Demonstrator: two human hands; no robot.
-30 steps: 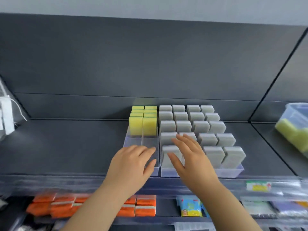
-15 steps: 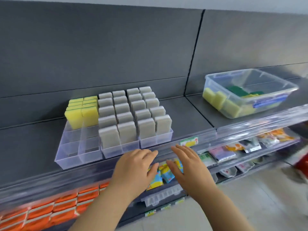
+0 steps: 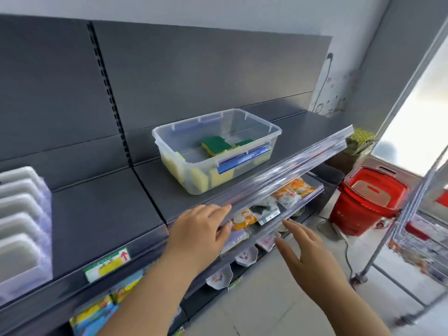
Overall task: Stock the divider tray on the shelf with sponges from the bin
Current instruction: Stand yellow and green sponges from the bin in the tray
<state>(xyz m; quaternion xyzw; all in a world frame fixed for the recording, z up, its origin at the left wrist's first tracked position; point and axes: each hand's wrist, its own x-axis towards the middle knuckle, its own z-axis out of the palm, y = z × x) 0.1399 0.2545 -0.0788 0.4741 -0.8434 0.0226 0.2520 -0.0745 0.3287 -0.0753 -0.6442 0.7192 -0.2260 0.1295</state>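
A clear plastic bin (image 3: 257, 122) with a blue latch stands on the dark shelf, a little above and beyond my hands. Inside lie yellow sponges with green tops (image 3: 215, 145). The divider tray (image 3: 29, 275) with grey sponges (image 3: 17, 214) shows only at the far left edge. My left hand (image 3: 198, 236) hovers at the shelf's clear front rail, fingers apart, holding nothing. My right hand (image 3: 312, 265) is lower and to the right, over the aisle, fingers spread and empty.
A clear price rail (image 3: 286, 170) runs along the shelf front. The lower shelf holds packaged goods (image 3: 288, 192). A red shopping basket (image 3: 368, 200) stands on the floor at right beside a metal wire rack (image 3: 412, 214).
The view has swung right from the divider tray to the bin. Both hands left the tray's front and now hover near the shelf edge below the bin, still empty.
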